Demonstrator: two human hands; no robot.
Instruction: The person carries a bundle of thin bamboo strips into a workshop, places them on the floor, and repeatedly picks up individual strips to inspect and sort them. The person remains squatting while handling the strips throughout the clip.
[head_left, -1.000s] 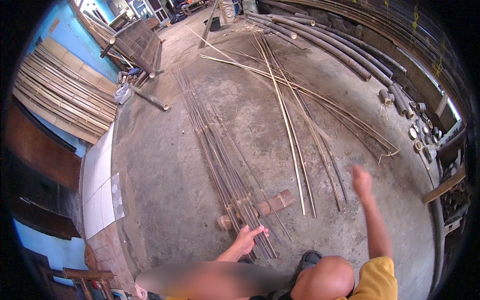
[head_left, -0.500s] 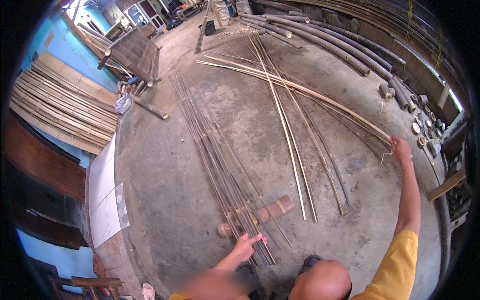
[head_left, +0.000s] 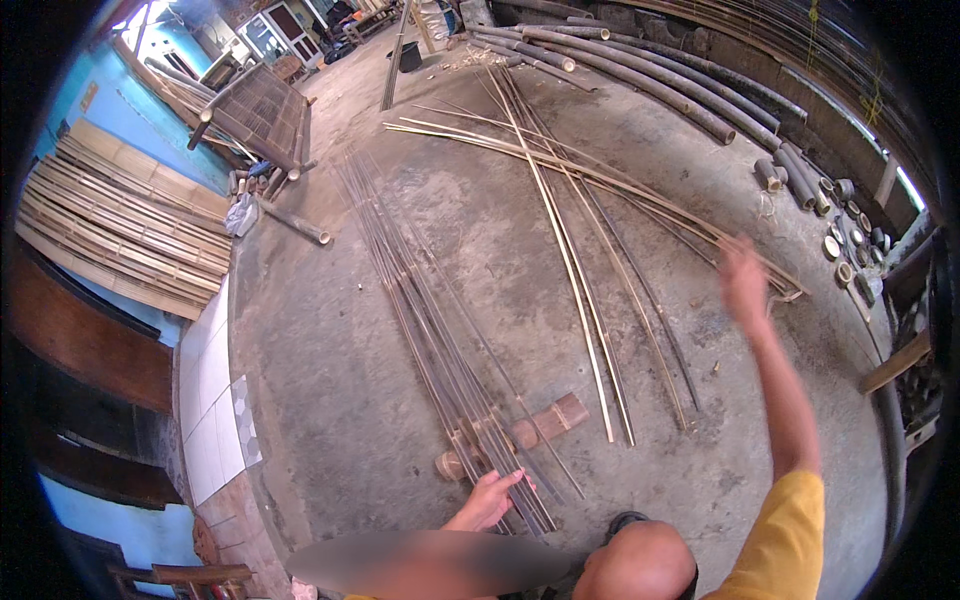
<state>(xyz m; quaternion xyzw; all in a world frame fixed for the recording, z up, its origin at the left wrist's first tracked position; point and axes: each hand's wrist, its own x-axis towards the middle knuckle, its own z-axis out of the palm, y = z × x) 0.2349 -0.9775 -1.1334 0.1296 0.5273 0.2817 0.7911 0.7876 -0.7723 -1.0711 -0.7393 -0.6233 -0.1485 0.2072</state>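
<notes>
My left hand (head_left: pixel 487 500) grips the near end of a bundle of thin dark bamboo strips (head_left: pixel 425 325), fingers wrapped round them. The bundle runs away from me along the floor and lies across a short bamboo piece (head_left: pixel 552 420). My right hand (head_left: pixel 742 280) is over the pale bamboo strips (head_left: pixel 640 190) at the right, smeared by motion, so its fingers cannot be made out. The near ends of those pale strips are on the floor to its right. Between my hands lie more long split strips (head_left: pixel 575 270), pale and dark, crossing the pale ones farther off.
Thick bamboo poles (head_left: pixel 660 85) lie at the far right, with short cut pieces (head_left: pixel 835 245) near the wall. At the left, flat bamboo slats (head_left: pixel 125 220) lean on a blue wall, beside a woven bamboo frame (head_left: pixel 255 115). A black bucket (head_left: pixel 405 57) stands at the back.
My right hand has moved left and away from the near ends of the pale strips, which now rest lower on the floor. My left hand keeps its hold on the dark bundle.
</notes>
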